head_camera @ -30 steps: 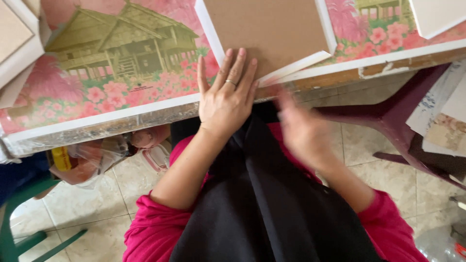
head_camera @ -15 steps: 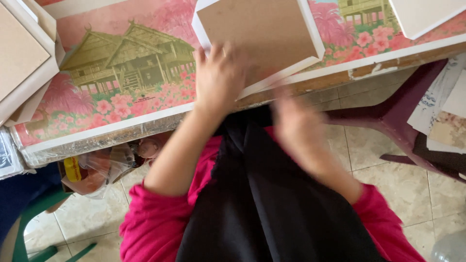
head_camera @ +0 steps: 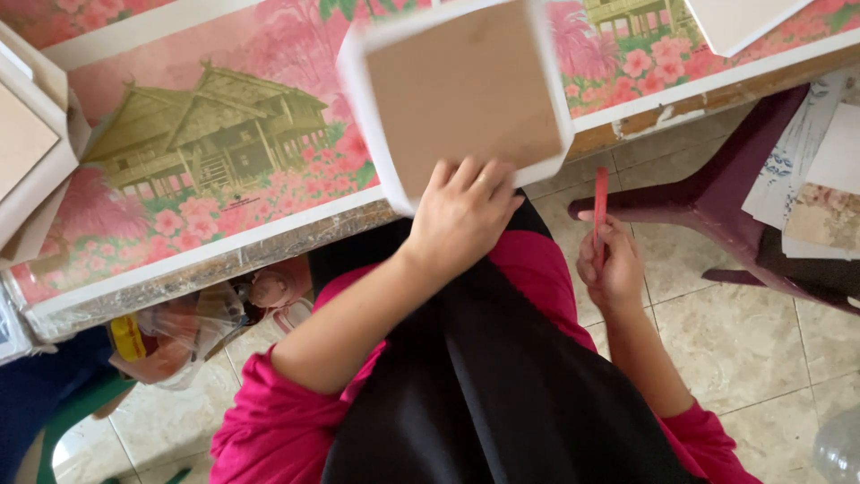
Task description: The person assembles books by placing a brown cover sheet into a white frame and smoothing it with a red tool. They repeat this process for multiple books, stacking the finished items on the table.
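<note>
My left hand grips the near edge of a square brown board with a white border, which is lifted and tilted over the table's front edge. My right hand is lower, off the table above my lap, and holds a thin pink stick-like tool upright. The table top is covered with a pink flowered picture of a wooden house.
More framed boards are stacked at the far left and one lies at the top right. A dark red plastic chair with papers stands to the right. Bags lie under the table on the tiled floor.
My left hand has taken the board's edge and lifted it off the table. My right hand has dropped away from the table and now shows the pink tool.
</note>
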